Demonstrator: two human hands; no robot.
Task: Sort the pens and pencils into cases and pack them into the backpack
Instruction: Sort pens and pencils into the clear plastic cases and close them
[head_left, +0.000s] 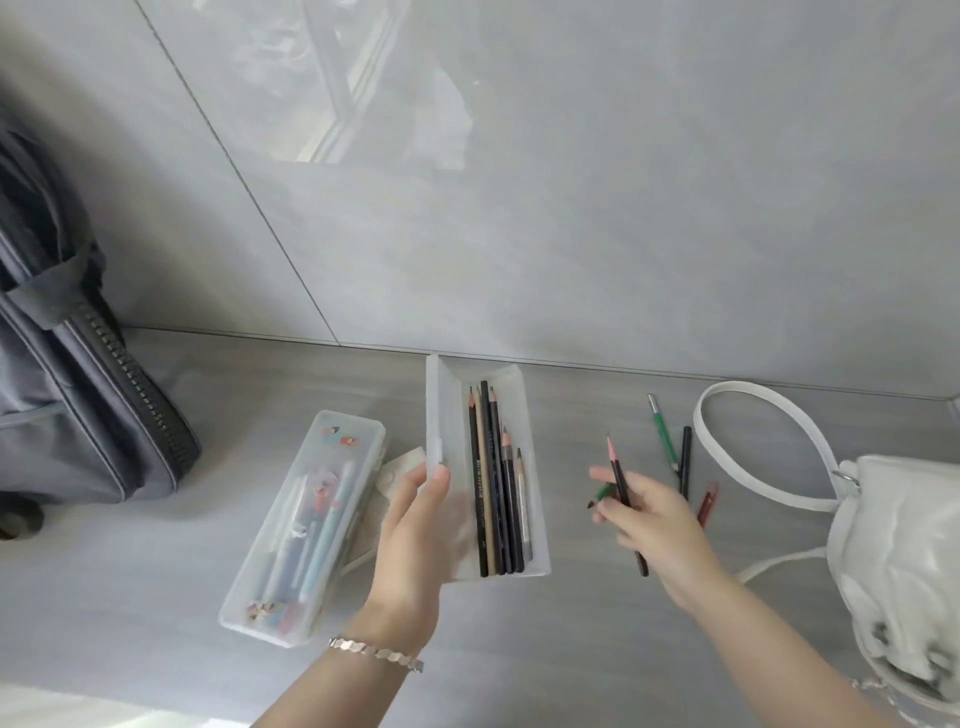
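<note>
Sitting zipped at far left on the grey bench (597, 649), the dark grey fabric backpack (78, 405) waits while the left hand (410, 540) grips the open frosted plastic case (535, 431) of pencils. The right hand (654, 519) pinches two thin dark pencils (623, 488) just beside it; best to point them along the case and lay them flat.

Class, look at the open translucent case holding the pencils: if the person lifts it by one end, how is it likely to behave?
The open case looks like thin rigid plastic, so probably light and stiff. Its loose pencils would likely slide toward the lower end. With the lid open, some could spill out.
</note>
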